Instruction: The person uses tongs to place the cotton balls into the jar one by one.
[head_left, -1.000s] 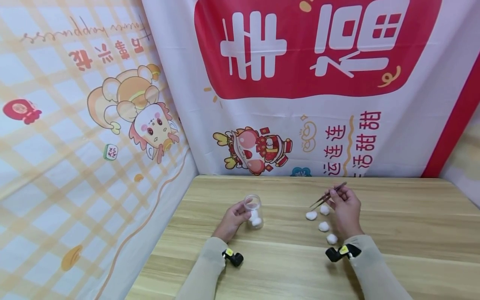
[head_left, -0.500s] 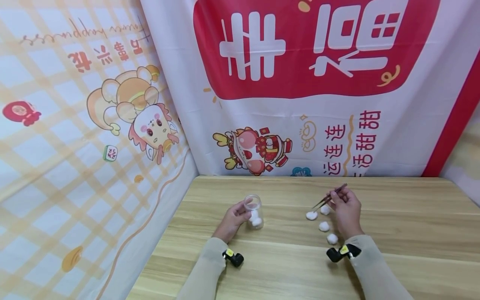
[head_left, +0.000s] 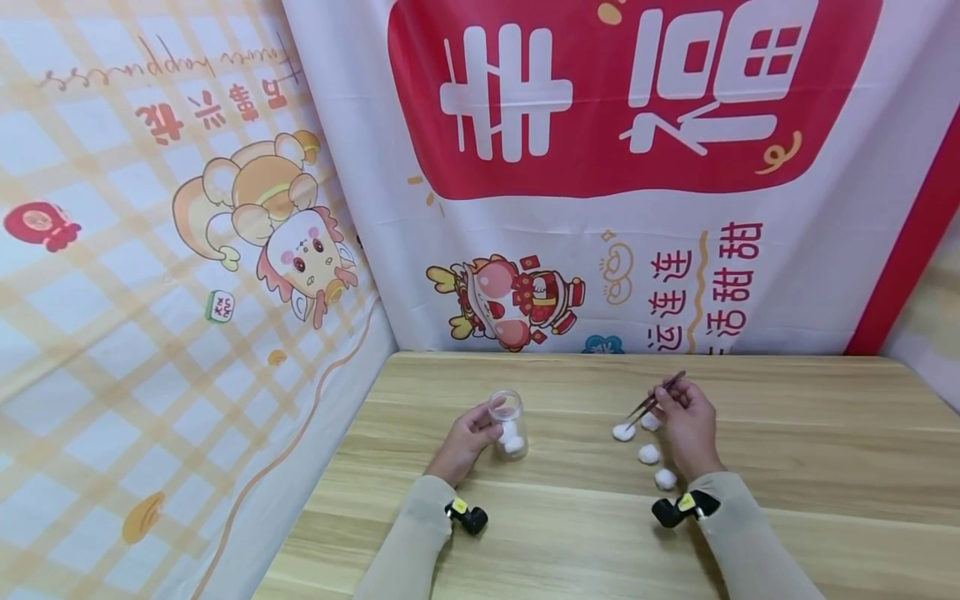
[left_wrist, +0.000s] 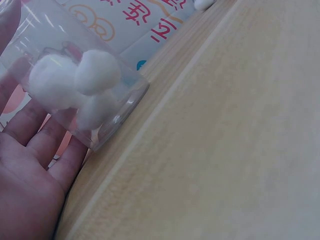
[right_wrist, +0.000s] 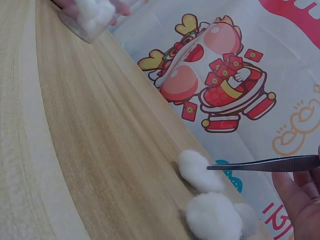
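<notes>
My left hand [head_left: 467, 440] grips a clear jar [head_left: 507, 408] standing on the wooden table. Inside it are several white cotton balls [left_wrist: 96, 72], seen through the wall in the left wrist view. Tweezers [head_left: 654, 402] are pinched in my right hand [head_left: 688, 423]. Their tips touch the leftmost loose cotton ball [head_left: 623, 432], which lies on the table. The right wrist view has the tweezers [right_wrist: 265, 164] side on, tips against that cotton ball [right_wrist: 196, 169]. Another cotton ball [head_left: 650, 421] lies just right of it, partly behind the tweezers.
Two more cotton balls [head_left: 648, 453] [head_left: 665, 479] lie nearer the front, beside my right wrist. The wooden table [head_left: 570, 533] meets a printed cloth [head_left: 405, 275] at the back and another patterned cloth [head_left: 187, 350] on the left.
My right hand has moved slightly down and left. The tweezers' tips have come down from just above the leftmost cotton ball onto it. The left hand and jar have stayed still.
</notes>
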